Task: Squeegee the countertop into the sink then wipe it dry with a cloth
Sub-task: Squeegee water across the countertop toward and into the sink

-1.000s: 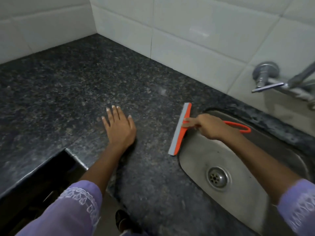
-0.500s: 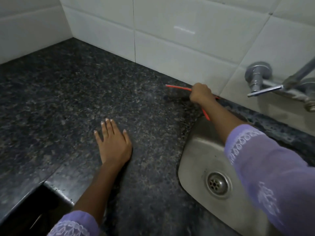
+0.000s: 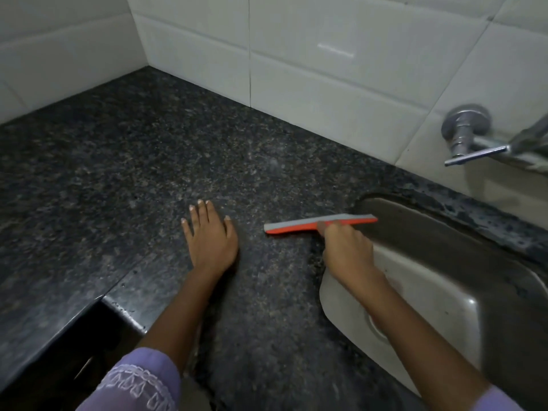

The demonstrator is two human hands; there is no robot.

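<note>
An orange squeegee with a grey rubber blade lies across the left rim of the steel sink, its blade pointing away from me. My right hand is closed around its handle, which the hand hides. The blade's left end rests on the dark speckled granite countertop; its right end hangs over the basin. My left hand lies flat on the countertop, fingers spread, a hand's width left of the squeegee. No cloth is in view.
White wall tiles run along the back and left of the counter. A chrome tap juts from the wall above the sink at the right. The counter's front edge has a cut-out corner at the lower left, with dark space below.
My right hand has pulled the squeegee from the back wall toward me, down to the sink's left rim. My left hand has stayed flat on the counter.
</note>
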